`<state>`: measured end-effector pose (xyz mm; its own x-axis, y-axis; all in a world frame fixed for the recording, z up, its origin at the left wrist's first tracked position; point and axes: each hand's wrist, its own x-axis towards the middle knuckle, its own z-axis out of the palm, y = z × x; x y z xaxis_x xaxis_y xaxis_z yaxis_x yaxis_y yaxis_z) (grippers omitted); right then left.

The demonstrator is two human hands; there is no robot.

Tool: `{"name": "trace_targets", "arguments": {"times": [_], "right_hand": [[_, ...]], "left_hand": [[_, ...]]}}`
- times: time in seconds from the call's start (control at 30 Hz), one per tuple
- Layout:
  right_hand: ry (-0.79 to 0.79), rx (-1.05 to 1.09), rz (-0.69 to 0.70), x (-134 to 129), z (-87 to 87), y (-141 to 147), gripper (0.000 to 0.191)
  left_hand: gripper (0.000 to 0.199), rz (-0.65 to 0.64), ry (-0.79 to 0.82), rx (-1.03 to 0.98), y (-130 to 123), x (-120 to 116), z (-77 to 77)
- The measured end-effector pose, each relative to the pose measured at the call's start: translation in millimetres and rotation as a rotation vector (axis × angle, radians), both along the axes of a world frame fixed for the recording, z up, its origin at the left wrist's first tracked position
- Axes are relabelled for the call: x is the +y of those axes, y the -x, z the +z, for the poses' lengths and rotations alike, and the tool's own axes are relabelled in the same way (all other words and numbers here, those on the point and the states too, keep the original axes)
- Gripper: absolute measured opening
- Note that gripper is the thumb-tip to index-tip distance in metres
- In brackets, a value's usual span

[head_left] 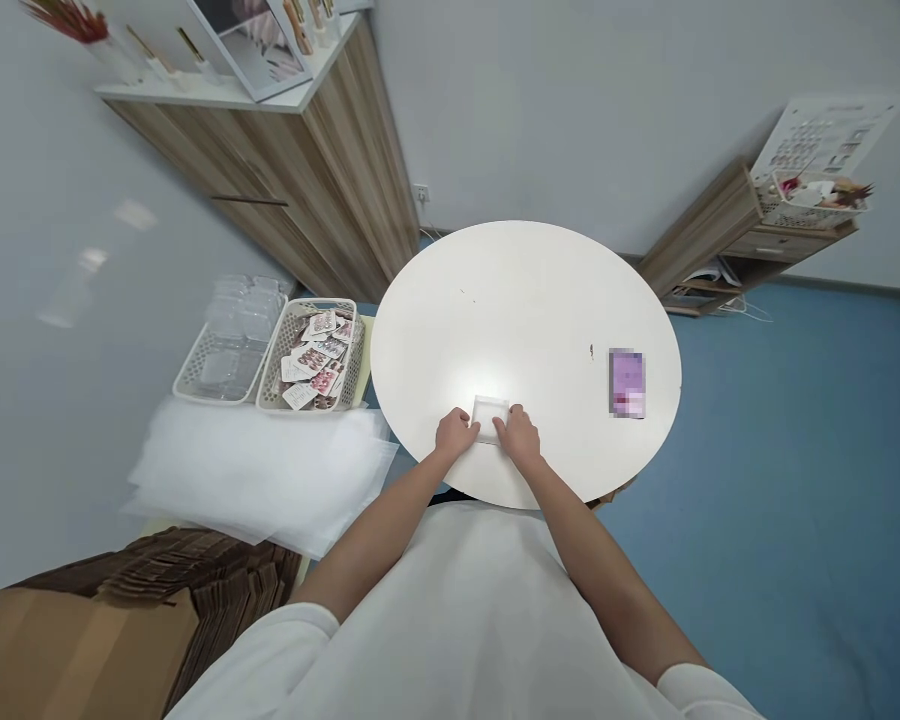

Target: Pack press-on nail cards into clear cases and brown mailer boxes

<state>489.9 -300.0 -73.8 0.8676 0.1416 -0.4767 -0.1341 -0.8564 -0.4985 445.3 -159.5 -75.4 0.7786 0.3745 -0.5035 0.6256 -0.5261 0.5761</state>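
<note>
A small clear plastic box point(490, 418) rests at the near side of the round white table point(521, 290). My left hand point(456, 433) grips its left side, the thumb by the near left corner and the fingers curled. On the opposite side my right hand point(519, 432) holds it, thumb against the near right part and fingers along the right edge. The box looks see-through; whether anything lies inside is too faint to tell. A blurred-out purple phone-like item point(627, 384) lies farther right on the tabletop.
Left of the table stand a white basket of printed cards point(313, 368) and another basket with clear plastic boxes point(232, 350). Nearer lie translucent sheets point(262, 470) and flattened cardboard point(217, 590). A wooden cabinet point(345, 150) and a low shelf point(720, 225) stand by the wall.
</note>
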Motion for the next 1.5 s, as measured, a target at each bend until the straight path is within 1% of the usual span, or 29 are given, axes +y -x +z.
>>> {"name": "trace_targets", "arguments": {"times": [0.1, 0.2, 0.27, 0.3, 0.37, 0.4, 0.43, 0.53, 0.57, 0.6, 0.67, 0.73, 0.9, 0.97, 1.07, 1.17, 1.23, 1.3, 1.5], "right_hand": [[-0.026, -0.173, 0.106, -9, 4.0, 4, 0.04], [-0.12, -0.319, 0.295, -17, 3.0, 15, 0.041], [-0.174, -0.339, 0.418, -20, -1.7, 25, 0.042], [-0.186, -0.334, 0.458, -21, -4.8, 29, 0.043], [-0.18, -0.324, 0.49, -23, -11.1, 35, 0.047], [-0.175, -0.322, 0.495, -25, -13.8, 36, 0.05], [-0.174, -0.318, 0.503, -26, -15.8, 36, 0.052], [-0.188, -0.298, 0.541, -29, -18.1, 32, 0.054], [-0.199, -0.288, 0.551, -30, -18.0, 30, 0.054], [-0.213, -0.276, 0.554, -30, -17.8, 29, 0.054], [-0.245, -0.247, 0.526, -30, -17.0, 29, 0.054], [-0.274, -0.209, 0.458, -27, -16.4, 33, 0.055], [-0.41, -0.104, 0.197, -21, -15.2, 49, 0.058], [-0.465, -0.055, 0.13, -18, -15.5, 53, 0.059], [-0.5, 0.034, 0.083, -10, -17.1, 54, 0.061], [-0.511, 0.08, 0.049, 4, -18.4, 49, 0.063], [-0.521, 0.087, 0.039, 19, -17.7, 42, 0.062], [-0.533, 0.099, 0.037, 38, -15.2, 34, 0.063], [-0.604, 0.172, 0.09, 114, -5.4, 9, 0.069]], "left_hand": [[0.02, -0.014, -0.11, -0.013, 0, -2, 7.1], [0.021, -0.053, -0.209, -0.01, 1, -5, 13.7], [0.023, -0.056, -0.253, 0.012, 4, -7, 16.9], [0.024, -0.049, -0.278, 0.017, 6, -9, 18.1], [0.028, -0.055, -0.332, -0.02, 11, -11, 20.0], [0.03, -0.09, -0.353, -0.069, 14, -12, 20.7], [0.033, -0.151, -0.367, -0.131, 17, -13, 21.0], [0.036, -0.377, -0.37, -0.271, 26, -18, 18.9], [0.036, -0.41, -0.363, -0.276, 29, -21, 17.2], [0.036, -0.408, -0.354, -0.264, 31, -23, 15.2], [0.036, -0.345, -0.321, -0.228, 34, -27, 11.3], [0.036, -0.266, -0.271, -0.207, 35, -29, 9.2], [0.038, -0.056, -0.151, -0.184, 30, -21, 11.3], [0.042, 0.021, -0.083, -0.149, 29, -17, 10.8], [0.046, 0.042, 0.032, -0.106, 28, -13, 5.8], [0.051, 0.06, 0.105, -0.105, 27, -6, -0.8], [0.053, 0.107, 0.125, -0.125, 27, 5, -4.1], [0.055, 0.159, 0.14, -0.157, 25, 22, -6.3], [0.052, 0.346, 0.197, -0.25, 16, 93, -8.2]]}}
